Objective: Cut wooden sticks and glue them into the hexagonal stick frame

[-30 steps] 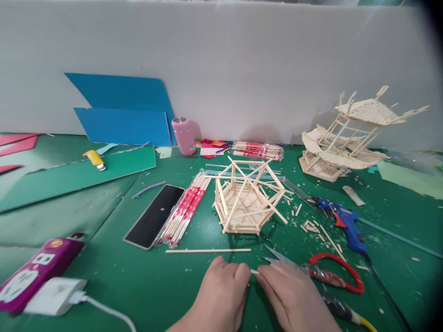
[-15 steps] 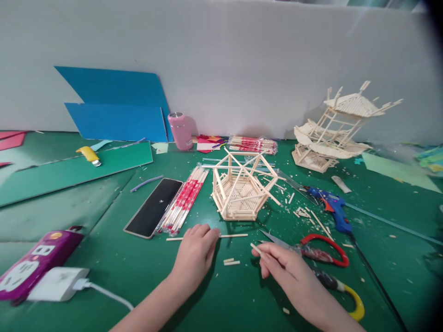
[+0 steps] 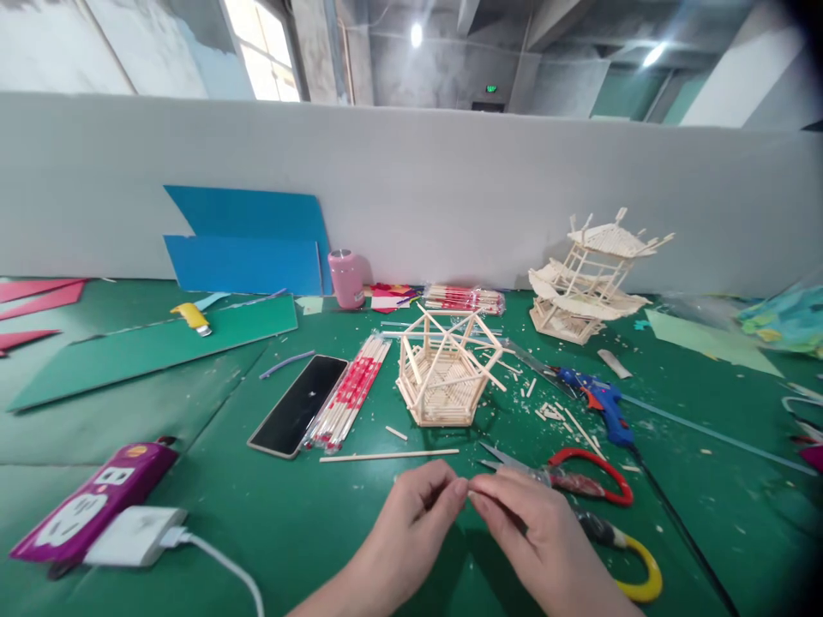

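Observation:
My left hand [image 3: 421, 523] and my right hand [image 3: 531, 531] meet fingertip to fingertip over the near part of the table. Both are closed in a pinch; a tiny pale bit of short wooden stick [image 3: 470, 489] shows between them, the rest hidden by fingers. Just beyond lies a long wooden stick [image 3: 389, 455], with a short cut piece [image 3: 397, 433] behind it. Farther back stands a hexagonal stick frame [image 3: 450, 377] with a slatted floor and crossing sticks on top. Scissors [image 3: 588, 480] with red and yellow handles lie beside my right hand, partly covered by it.
Left of the frame lie bagged sticks [image 3: 353, 390] and a phone [image 3: 299, 407]. A power strip [image 3: 96, 501] with a charger is at left. A blue glue gun [image 3: 601, 403] with its cord lies right, near stick scraps. Behind stand a pink bottle [image 3: 347, 280] and a stick pavilion [image 3: 588, 278].
My left hand has left the long stick and moved right to meet my right hand. The short stick in my right fingers is now mostly hidden. The view has tilted up.

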### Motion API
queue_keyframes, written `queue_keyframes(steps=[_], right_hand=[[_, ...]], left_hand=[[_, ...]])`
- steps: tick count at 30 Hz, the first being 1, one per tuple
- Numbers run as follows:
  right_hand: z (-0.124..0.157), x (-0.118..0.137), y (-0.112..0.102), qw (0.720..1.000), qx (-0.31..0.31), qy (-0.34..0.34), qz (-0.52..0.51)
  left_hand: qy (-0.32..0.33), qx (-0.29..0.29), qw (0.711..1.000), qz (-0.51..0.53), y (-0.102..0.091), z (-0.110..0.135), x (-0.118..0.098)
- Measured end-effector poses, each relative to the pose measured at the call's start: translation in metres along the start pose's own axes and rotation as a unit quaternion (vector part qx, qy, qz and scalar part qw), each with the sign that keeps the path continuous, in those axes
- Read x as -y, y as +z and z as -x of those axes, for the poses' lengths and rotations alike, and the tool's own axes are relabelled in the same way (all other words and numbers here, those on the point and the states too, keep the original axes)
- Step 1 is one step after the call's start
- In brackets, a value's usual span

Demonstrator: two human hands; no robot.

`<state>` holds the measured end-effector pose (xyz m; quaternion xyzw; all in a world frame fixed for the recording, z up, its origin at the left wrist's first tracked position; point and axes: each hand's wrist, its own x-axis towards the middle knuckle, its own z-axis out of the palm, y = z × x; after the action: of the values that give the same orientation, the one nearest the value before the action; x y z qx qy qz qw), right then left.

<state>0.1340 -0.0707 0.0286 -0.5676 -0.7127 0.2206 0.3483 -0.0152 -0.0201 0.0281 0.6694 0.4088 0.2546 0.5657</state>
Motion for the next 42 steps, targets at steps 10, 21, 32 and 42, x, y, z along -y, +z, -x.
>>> queue_keyframes(steps=[10,21,32,42], right_hand=[[-0.003,-0.023,-0.022,0.971,-0.126,-0.145,0.140],[-0.039,-0.009,-0.039,0.947,-0.118,-0.221,0.201],[-0.100,-0.024,-0.057,0.950,-0.020,-0.239,0.198],[-0.114,-0.023,-0.048,0.949,0.042,-0.236,0.204]], left_hand=[[0.008,-0.078,0.997,-0.023,0.006,0.004,-0.010],[0.050,-0.108,0.993,-0.001,-0.007,0.000,-0.013],[0.074,-0.269,0.959,-0.052,-0.027,-0.018,0.004],[0.256,-0.251,0.863,-0.356,-0.046,-0.040,-0.013]])
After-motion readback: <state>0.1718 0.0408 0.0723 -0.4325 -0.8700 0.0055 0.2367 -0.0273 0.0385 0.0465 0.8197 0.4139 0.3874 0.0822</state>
